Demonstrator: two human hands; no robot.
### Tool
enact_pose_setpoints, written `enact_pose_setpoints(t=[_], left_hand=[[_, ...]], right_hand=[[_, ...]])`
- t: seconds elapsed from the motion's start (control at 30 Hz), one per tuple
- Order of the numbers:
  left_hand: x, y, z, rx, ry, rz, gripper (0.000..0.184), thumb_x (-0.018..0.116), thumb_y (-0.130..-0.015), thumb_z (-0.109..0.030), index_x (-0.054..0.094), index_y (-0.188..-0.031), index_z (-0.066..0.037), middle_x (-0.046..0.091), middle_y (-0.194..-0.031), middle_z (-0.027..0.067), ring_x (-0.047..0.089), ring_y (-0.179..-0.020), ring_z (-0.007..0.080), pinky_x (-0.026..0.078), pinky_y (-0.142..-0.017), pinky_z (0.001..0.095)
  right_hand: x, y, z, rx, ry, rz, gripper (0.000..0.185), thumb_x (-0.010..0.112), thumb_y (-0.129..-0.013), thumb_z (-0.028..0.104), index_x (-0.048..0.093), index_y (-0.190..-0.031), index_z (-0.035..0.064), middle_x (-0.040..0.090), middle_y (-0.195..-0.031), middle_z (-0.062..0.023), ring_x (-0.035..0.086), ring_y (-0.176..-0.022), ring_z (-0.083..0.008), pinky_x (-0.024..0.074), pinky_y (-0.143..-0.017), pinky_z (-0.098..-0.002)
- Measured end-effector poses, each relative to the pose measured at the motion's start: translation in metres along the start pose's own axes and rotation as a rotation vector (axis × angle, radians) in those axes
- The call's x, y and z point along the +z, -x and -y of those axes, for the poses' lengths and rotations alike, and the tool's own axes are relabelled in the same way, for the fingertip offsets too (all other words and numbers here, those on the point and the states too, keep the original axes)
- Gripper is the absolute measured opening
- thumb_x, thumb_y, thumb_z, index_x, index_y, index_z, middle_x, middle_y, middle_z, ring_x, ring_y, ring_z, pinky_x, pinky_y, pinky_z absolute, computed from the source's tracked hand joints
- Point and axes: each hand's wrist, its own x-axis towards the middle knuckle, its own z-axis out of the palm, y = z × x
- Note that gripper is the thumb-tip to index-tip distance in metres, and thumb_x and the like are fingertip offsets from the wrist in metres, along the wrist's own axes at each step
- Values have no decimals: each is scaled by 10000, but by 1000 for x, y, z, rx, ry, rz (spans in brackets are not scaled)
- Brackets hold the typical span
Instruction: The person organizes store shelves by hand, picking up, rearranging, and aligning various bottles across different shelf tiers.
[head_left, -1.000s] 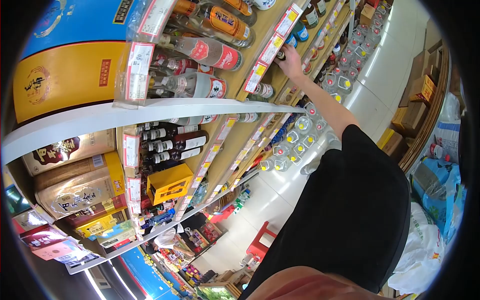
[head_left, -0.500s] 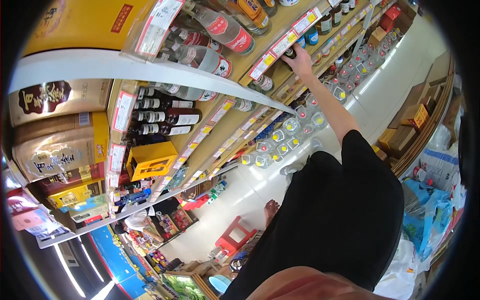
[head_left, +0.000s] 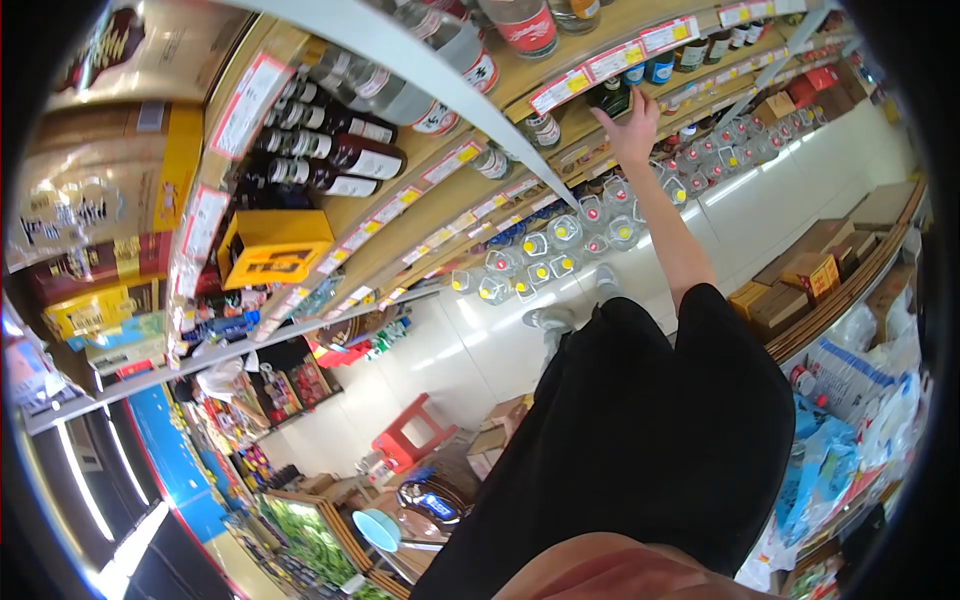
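My right hand [head_left: 633, 128] is stretched out to the shelf at the upper right. Its thumb and fingers are apart, at the front of a dark green bottle [head_left: 612, 97] standing back under the shelf edge. The fingertips are close to the bottle; whether they touch it I cannot tell. Blue-labelled bottles [head_left: 659, 69] stand to its right, and a small clear jar-like bottle [head_left: 542, 130] to its left. My left hand is out of view.
A white shelf post [head_left: 450, 90] crosses in front of the shelves. Large clear jugs [head_left: 565, 230] stand on the floor below. Cartons [head_left: 790, 290] lie at the right, with blue plastic bags [head_left: 825, 460] nearer me. A red stool [head_left: 412, 432] stands at lower left.
The view has shifted, so the shelves sit further left and up. My right hand's fingers, earlier round the dark bottle, are now spread. My left hand, seen low down before, has left view.
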Motion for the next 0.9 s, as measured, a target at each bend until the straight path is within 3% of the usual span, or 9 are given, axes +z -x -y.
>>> enact_pose_setpoints(t=[0.1,0.17,0.3,0.5,0.63,0.73,0.83,0.87,0.9], left_hand=[[22,-7,16,224,-224,-175,250,610,-966,-241,558,-801,-61,536,-699,101,636,-707,196,503,-646,377],[32,-5,19,-51,476,-97,250,625,-972,-284,665,-1021,-43,690,-859,102,713,-773,217,547,-662,365],[4,-16,-10,-267,457,-27,396,650,-983,-316,668,-1228,-4,743,-971,141,729,-747,202,548,-623,316],[1,-15,-58,-734,969,-190,411,674,-981,-297,652,-1254,9,741,-946,139,740,-770,197,556,-637,302],[10,0,-70,-595,828,-81,412,657,-964,-292,678,-1239,14,745,-950,136,743,-826,192,565,-672,318],[9,12,-103,-768,793,-83,419,638,-953,-323,702,-1206,5,753,-948,119,737,-818,210,579,-707,335],[50,21,-82,-836,773,-48,431,640,-942,-342,713,-1187,6,756,-927,109,729,-807,204,587,-714,344],[95,24,-45,-593,721,-76,454,646,-928,-360,713,-1187,6,752,-899,120,728,-795,196,591,-727,343],[79,23,-64,-726,710,-55,474,652,-920,-371,709,-1194,11,751,-906,130,727,-787,205,593,-736,343]], right_hand=[[7,13,-8,42,107,97,970,912,-674,485,507,-1429,28,581,-1256,-222,542,-1149,-408,450,-1007,-497],[16,11,-13,46,128,120,979,911,-671,485,501,-1429,22,593,-1245,-224,548,-1138,-414,450,-999,-506],[23,4,-11,74,185,139,977,913,-649,503,515,-1397,17,640,-1174,-214,569,-1109,-426,452,-978,-516],[30,1,-24,71,200,156,965,931,-594,536,564,-1323,20,668,-1126,-203,606,-1052,-429,479,-930,-532],[22,-4,-14,111,213,270,952,929,-605,566,579,-1294,11,683,-1150,-217,657,-1024,-433,522,-889,-535],[17,-1,-4,31,143,267,993,937,-617,551,562,-1330,-28,696,-1137,-237,668,-1018,-453,537,-891,-514],[9,16,-10,-104,101,168,998,933,-674,481,497,-1402,-44,637,-1244,-252,560,-1188,-440,434,-1022,-538],[2,29,-5,-143,98,83,956,913,-713,456,491,-1411,-43,617,-1270,-253,554,-1186,-440,437,-1012,-540],[-2,47,-7,-174,99,-10,914,894,-753,431,485,-1420,-42,598,-1295,-253,548,-1184,-439,439,-1002,-541]])
